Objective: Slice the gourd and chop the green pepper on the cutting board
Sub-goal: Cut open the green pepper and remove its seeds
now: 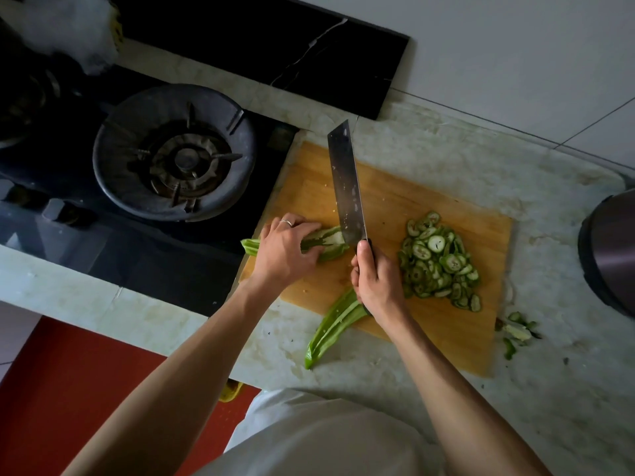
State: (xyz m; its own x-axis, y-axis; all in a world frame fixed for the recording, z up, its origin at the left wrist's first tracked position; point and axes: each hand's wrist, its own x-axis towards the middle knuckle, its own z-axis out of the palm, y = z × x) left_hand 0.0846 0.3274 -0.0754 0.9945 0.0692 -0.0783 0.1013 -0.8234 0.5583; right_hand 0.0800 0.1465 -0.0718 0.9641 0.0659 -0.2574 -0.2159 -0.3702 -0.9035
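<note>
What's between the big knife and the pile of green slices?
In the head view, only bare wooden cutting board lies between the cleaver and the gourd slices; the right hand holds the cleaver's handle.

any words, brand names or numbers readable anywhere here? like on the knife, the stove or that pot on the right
None can be read.
cleaver: only specks and bits of food on the blade, no legible mark.
stove: no label or number visible around the burner.
dark pot: plain side, no print showing.
cutting board: bare wood, no stamp.
ring on the left hand: too small to tell.
</note>
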